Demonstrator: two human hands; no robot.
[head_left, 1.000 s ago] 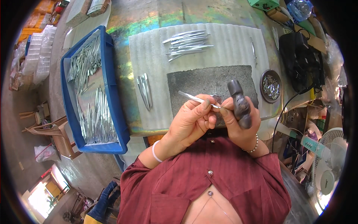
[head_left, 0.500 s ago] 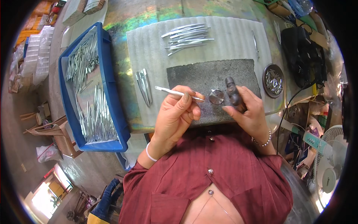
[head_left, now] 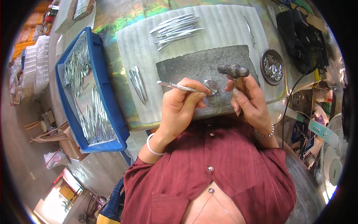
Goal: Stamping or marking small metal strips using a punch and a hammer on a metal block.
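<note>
Between the thumb and fingers of my left hand (head_left: pixel 182 102) is a slim silver pair of tweezers (head_left: pixel 173 86). Its tip reaches toward a small round shiny metal block (head_left: pixel 211 88); my fingertips partly hide whether they touch. My right hand (head_left: pixel 251 100) grips the wooden handle of a small hammer (head_left: pixel 233 70). The dark hammer head is raised just right of the block. Under both lies a rough dark grey slab (head_left: pixel 179 67).
Slim silver pieces lie in a pile (head_left: pixel 177 30) and a smaller bunch (head_left: pixel 138 85) on white foam (head_left: pixel 126 48). A blue tray (head_left: pixel 106 78) holds many more at left. At right are a round dish (head_left: pixel 264 71) of small metal parts, a black bag-like object (head_left: pixel 298 37) and a fan (head_left: pixel 333 149).
My right hand has turned the hammer, so its head now lies crosswise with the handle showing. My left hand has brought the tweezers' tip closer to the round block. The view has shifted slightly.
</note>
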